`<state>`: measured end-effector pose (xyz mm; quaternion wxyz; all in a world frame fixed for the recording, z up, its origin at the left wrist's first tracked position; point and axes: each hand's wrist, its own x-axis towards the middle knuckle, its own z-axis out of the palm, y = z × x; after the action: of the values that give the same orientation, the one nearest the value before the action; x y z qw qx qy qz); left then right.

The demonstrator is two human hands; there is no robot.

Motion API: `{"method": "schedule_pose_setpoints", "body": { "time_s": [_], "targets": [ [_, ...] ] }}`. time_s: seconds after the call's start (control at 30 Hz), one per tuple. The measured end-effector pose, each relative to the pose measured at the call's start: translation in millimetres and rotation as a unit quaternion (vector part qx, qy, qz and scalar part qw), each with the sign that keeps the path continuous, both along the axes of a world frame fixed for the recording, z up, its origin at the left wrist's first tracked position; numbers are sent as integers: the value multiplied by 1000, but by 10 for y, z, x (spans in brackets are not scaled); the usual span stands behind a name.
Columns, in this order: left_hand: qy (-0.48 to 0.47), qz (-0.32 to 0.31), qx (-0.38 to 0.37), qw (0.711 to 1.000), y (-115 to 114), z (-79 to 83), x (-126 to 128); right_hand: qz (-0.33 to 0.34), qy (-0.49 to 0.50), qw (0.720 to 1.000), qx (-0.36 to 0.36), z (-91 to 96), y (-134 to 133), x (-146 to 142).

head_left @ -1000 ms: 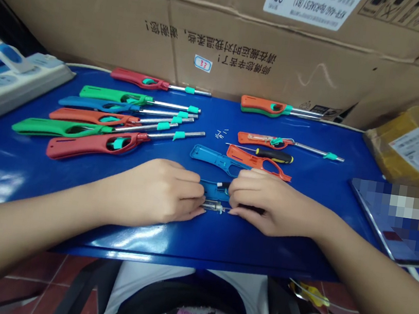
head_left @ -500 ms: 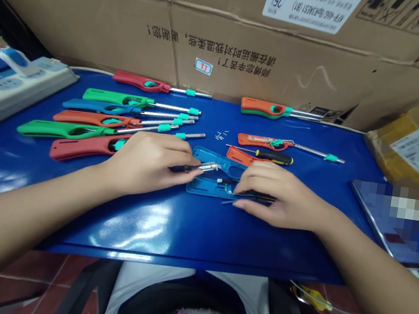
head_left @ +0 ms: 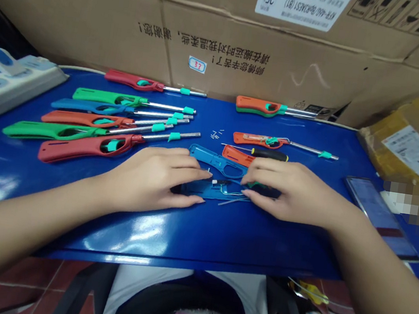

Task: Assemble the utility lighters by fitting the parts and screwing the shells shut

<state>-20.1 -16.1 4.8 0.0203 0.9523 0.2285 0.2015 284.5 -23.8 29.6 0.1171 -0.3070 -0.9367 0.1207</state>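
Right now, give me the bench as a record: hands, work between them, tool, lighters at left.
left hand: at near blue shell's left end, thumb and forefinger parted, grip unclear
right hand: at its right end, grip unclear
in shell: black part, white end
beyond it: far blue shell
tool: screwdriver, behind orange shell
left side: six lighters

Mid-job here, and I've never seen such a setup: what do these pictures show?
No machine here: a camera worn on a person's head looks forward and down at a glossy blue table. Their bare left hand is spread at one end of the nearer hollow blue plastic shell; their bare right hand is at the other, its grip unclear. Six long-barrelled plastic lighters lie to the left, a yellow and black screwdriver beyond the right hand. A brown cardboard box stands behind.
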Motion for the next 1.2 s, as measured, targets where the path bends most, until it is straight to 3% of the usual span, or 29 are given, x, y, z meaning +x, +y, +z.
{"method": "schedule_pose_setpoints", "body": {
  "time_s": [0.2, 0.57, 0.77, 0.9, 1.03, 1.2],
  "targets": [
    [20, 15, -10, 1000, -9, 39, -17, 12, -28, 997, -64, -98, 24, -71],
    [40, 28, -2, 999, -5, 111, -70, 18, -14, 998, -50, -159, -8, -128],
    [-17, 28, -73, 997, -65, 67, 12, -9, 32, 999, -37, 10, -13, -10],
    [-23, 30, -92, 995, -59, -20, 13, -17, -42, 998, -41, 134, -19, 107],
    [-14, 23, -79, 997, -11, -71, -9, -33, -121, 990, -72, 124, -8, 112],
    [-25, 16, -73, 997, -7, -34, -14, -28, -107, 989, -99, 104, -6, 69]
  ]
}}
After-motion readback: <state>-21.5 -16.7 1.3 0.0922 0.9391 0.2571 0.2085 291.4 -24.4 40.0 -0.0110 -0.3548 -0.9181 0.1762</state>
